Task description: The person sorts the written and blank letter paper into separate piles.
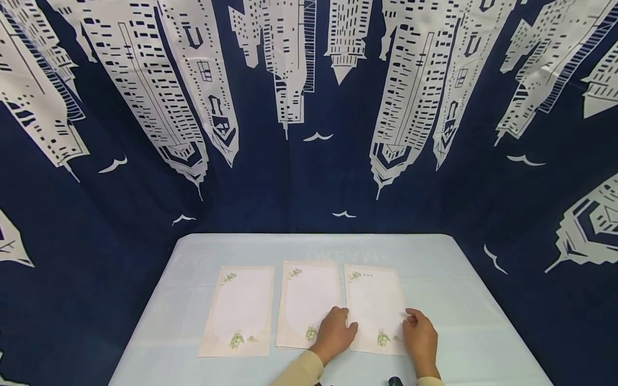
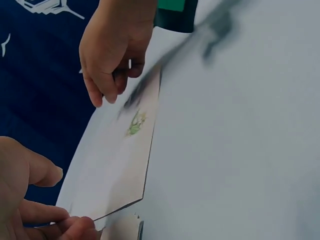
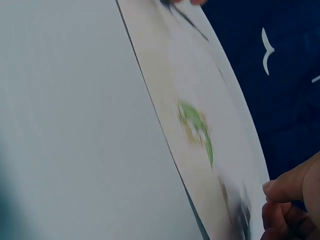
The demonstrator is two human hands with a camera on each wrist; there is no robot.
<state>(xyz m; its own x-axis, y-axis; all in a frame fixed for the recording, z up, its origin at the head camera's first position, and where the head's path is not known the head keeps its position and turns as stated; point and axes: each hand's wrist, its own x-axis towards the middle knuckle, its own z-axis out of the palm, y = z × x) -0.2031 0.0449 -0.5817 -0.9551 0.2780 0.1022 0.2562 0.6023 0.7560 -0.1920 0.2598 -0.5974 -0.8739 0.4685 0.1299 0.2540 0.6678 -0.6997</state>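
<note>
Three pale paper sheets with green floral prints lie side by side on the table: a left sheet (image 1: 241, 311), a middle sheet (image 1: 309, 300) and a right sheet (image 1: 374, 305) with small marks near its top left corner. My left hand (image 1: 334, 333) is at the gap between the middle and right sheets, fingertips at the right sheet's left edge and thumb apart from them in the left wrist view. Beside the right sheet's other edge is my right hand (image 1: 421, 338), its fingers loosely bent. The right wrist view shows its thumb (image 3: 285, 190) close to the fingers.
The sheets rest on a light blue table (image 1: 454, 300) with rounded far corners. A dark green object (image 1: 395, 381) shows at the bottom edge, near my right wrist. Behind the table hangs a navy cloth (image 1: 289, 182) printed with white buildings and birds.
</note>
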